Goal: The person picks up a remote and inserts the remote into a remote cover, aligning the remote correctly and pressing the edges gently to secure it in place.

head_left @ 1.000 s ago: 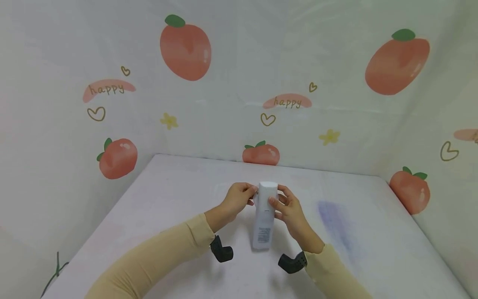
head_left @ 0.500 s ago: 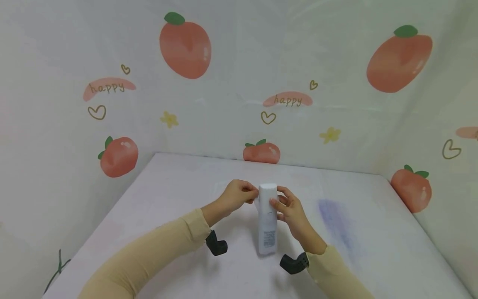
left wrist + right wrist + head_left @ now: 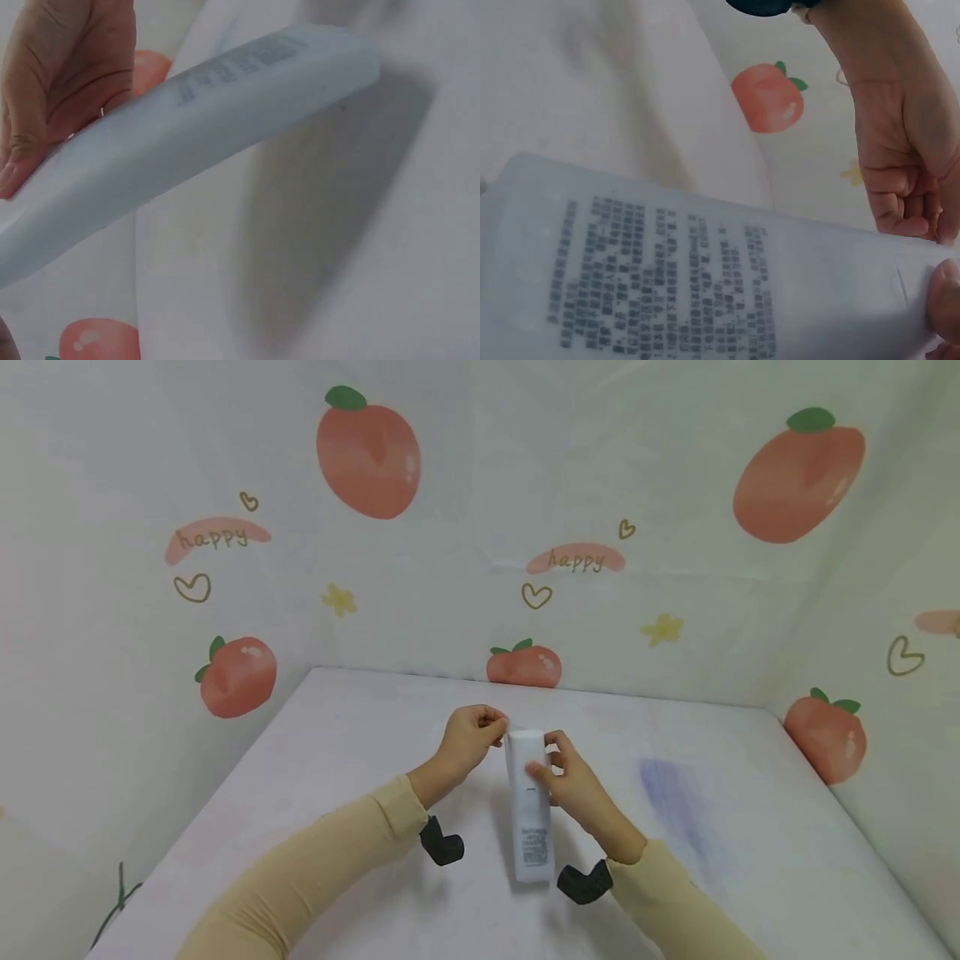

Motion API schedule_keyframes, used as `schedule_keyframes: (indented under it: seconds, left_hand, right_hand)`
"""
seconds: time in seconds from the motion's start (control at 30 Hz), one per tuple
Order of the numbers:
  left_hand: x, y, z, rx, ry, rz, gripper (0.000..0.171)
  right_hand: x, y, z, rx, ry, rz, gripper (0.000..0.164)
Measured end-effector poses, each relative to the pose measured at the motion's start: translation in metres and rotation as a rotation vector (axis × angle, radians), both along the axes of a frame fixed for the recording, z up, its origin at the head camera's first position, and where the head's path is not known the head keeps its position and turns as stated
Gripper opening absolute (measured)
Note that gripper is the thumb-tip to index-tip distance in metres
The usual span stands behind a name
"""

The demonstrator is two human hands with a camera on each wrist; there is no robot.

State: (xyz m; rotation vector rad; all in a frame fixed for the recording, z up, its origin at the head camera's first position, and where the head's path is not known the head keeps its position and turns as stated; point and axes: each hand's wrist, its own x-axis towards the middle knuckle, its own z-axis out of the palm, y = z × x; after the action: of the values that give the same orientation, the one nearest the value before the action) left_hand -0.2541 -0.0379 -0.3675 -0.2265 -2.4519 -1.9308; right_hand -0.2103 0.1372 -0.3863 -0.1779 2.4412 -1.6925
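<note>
A long white remote control (image 3: 532, 814) is held tilted above the table, its back with dark printed text turned to the head view. My right hand (image 3: 573, 783) grips its right side near the upper end, thumb across the back. At the upper left corner, my left hand (image 3: 468, 737) pinches what looks like a thin translucent film (image 3: 513, 727). The right wrist view shows the printed back (image 3: 660, 277) close up, and the left hand (image 3: 907, 176) beyond its edge. From the left wrist, one long side of the remote is visible; its front face is hidden.
Under the hands lies a white tabletop (image 3: 390, 718) with a purple smudge (image 3: 678, 806) on the right. A white curtain (image 3: 465, 510) printed with red fruit surrounds it. Black cameras (image 3: 442, 843) hang at both wrists.
The left hand has risen slightly and shifted left to the remote's upper corner. The remote's lower end has come a little nearer; the right hand has kept its hold.
</note>
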Motion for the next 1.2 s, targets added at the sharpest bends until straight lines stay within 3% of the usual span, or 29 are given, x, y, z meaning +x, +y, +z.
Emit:
schedule_keyframes:
  seconds: [0.37, 0.53, 0.7, 0.77, 0.87, 1.03, 1.2]
  left_hand:
    - [0.003, -0.004, 0.006, -0.208, 0.101, -0.078, 0.009]
    - [0.012, 0.003, 0.001, -0.246, 0.163, -0.045, 0.008]
    - [0.018, 0.012, -0.006, -0.251, 0.276, 0.002, 0.007]
    - [0.018, 0.014, -0.008, -0.217, 0.288, -0.001, 0.008]
    - [0.013, 0.015, -0.010, -0.102, 0.242, -0.025, 0.014]
    - [0.006, 0.014, -0.010, 0.151, 0.057, -0.060, 0.020]
    - [0.003, 0.012, -0.008, 0.223, -0.123, -0.097, 0.034]
  right_hand:
    - [-0.001, -0.005, -0.004, 0.150, 0.086, -0.071, 0.037]
    - [0.002, -0.010, -0.005, 0.211, 0.140, -0.132, 0.039]
    - [0.003, -0.013, -0.007, 0.153, 0.150, -0.200, 0.039]
    - [0.003, -0.014, -0.008, 0.094, 0.149, -0.216, 0.040]
    - [0.002, -0.015, -0.009, -0.013, 0.138, -0.226, 0.040]
    - [0.001, -0.014, -0.007, -0.116, 0.133, -0.228, 0.040]
    - [0.001, -0.011, -0.005, -0.175, 0.144, -0.209, 0.039]
